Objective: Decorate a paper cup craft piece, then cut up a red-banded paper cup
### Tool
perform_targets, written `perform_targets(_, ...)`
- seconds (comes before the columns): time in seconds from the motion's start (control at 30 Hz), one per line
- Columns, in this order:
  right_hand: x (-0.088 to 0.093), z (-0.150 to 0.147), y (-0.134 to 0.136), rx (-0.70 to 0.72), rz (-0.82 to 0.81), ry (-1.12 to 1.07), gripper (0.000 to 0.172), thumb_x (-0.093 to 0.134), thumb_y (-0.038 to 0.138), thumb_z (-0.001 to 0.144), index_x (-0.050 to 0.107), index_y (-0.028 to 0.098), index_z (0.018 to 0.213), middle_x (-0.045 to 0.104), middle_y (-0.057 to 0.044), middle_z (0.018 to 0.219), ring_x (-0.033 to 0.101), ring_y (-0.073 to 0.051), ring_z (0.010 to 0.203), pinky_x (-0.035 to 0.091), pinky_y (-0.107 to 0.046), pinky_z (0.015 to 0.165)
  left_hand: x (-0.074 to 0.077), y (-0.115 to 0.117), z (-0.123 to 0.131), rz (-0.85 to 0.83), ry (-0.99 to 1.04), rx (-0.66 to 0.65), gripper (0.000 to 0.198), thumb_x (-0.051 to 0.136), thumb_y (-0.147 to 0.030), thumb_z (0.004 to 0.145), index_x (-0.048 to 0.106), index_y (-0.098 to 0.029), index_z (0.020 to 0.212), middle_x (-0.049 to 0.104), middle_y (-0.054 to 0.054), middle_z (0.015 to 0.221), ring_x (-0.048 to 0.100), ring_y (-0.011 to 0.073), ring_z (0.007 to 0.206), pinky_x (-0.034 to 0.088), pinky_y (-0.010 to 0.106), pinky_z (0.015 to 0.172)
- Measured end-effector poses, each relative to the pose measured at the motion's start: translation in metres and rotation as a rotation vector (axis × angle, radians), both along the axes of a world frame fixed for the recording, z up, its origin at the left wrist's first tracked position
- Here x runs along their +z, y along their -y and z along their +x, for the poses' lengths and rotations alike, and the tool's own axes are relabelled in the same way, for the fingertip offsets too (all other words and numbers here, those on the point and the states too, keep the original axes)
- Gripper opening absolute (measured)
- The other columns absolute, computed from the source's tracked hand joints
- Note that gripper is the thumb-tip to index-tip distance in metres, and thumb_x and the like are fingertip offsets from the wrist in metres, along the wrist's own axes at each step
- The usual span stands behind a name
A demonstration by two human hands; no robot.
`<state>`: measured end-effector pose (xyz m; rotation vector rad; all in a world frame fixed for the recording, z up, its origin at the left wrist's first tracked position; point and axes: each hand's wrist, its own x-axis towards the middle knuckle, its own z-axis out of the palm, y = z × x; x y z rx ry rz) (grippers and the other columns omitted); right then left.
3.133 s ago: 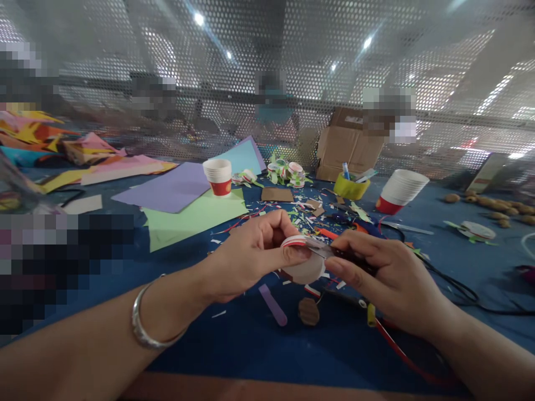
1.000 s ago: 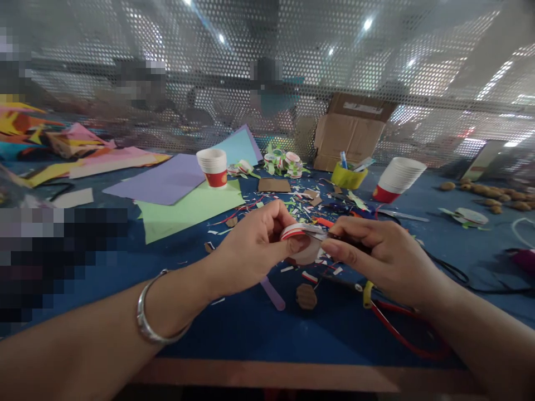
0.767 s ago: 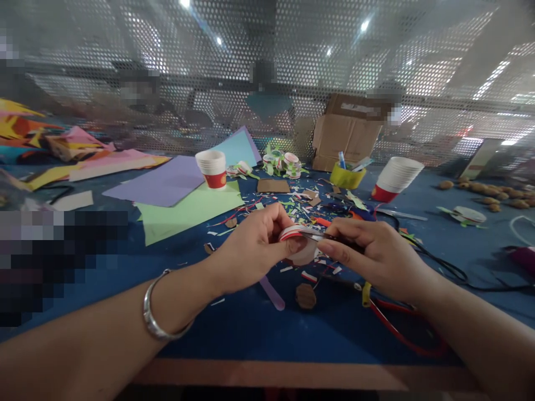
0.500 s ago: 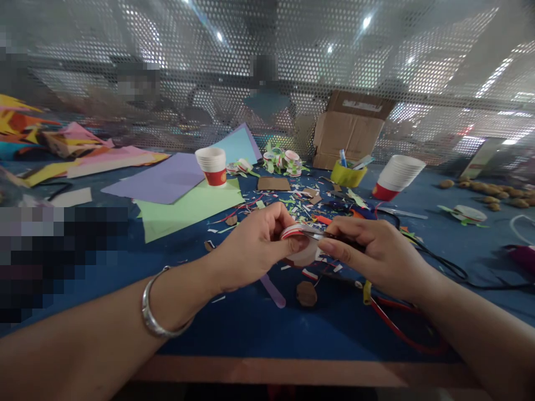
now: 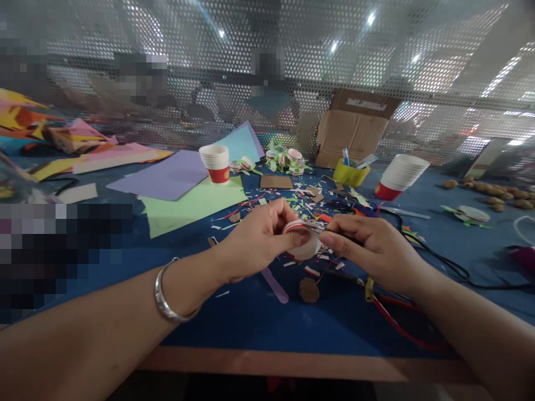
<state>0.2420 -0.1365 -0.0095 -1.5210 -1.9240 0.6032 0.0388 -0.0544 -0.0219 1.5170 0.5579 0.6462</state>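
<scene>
My left hand (image 5: 267, 234) is closed on the cut-down bottom of a paper cup (image 5: 304, 249), white with a red-striped rim, gripped between thumb and fingers. In my right hand (image 5: 363, 242) are what look like small scissors; their thin metal blades (image 5: 314, 226) meet the cup's rim, while the handles are hidden by my fingers. Below the hands lie a brown cardboard octagon (image 5: 309, 291) and a purple craft stick (image 5: 276, 287). Paper scraps (image 5: 312, 272) are strewn around and behind the cup bottom.
Stacked paper cups (image 5: 214, 165) stand on green paper (image 5: 188, 209); another cup stack (image 5: 401, 177) leans at right. Paper turtles (image 5: 286, 160) sit at the back near a cardboard box (image 5: 353, 131). A yellow pen holder (image 5: 351, 174), black cable (image 5: 443, 262) and walnuts (image 5: 497, 192) are also there.
The view has shifted slightly. Both hands keep their holds, and the blades have tilted a little against the cup bottom's rim.
</scene>
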Motion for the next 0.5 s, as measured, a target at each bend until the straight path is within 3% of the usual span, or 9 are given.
perform_targets(0.3, 0.0019, -0.0017, -0.0004, 0.004, 0.028, 0.019, 0.043, 0.053, 0.053, 0.098, 0.061, 0.019, 0.074, 0.047, 0.004, 0.066, 0.043, -0.01, 0.062, 0.034, -0.026, 0.057, 0.0037, 0.002, 0.0021, -0.009, 0.021, -0.008, 0.027, 0.073, -0.018, 0.085, 0.046, -0.017, 0.081, 0.057, -0.008, 0.065, 0.055, 0.0055, 0.059, 0.045, 0.018, 0.057)
perform_targets(0.5, 0.0042, -0.0022, 0.0017, 0.018, 0.035, -0.015, 0.043, 0.053, 0.052, 0.099, 0.062, 0.019, 0.073, 0.048, 0.004, 0.065, 0.043, -0.01, 0.061, 0.033, -0.026, 0.056, 0.0056, -0.0009, -0.0014, -0.102, 0.075, -0.082, 0.041, 0.083, -0.035, 0.08, 0.046, -0.017, 0.082, 0.06, -0.006, 0.067, 0.06, 0.0077, 0.062, 0.049, 0.021, 0.059)
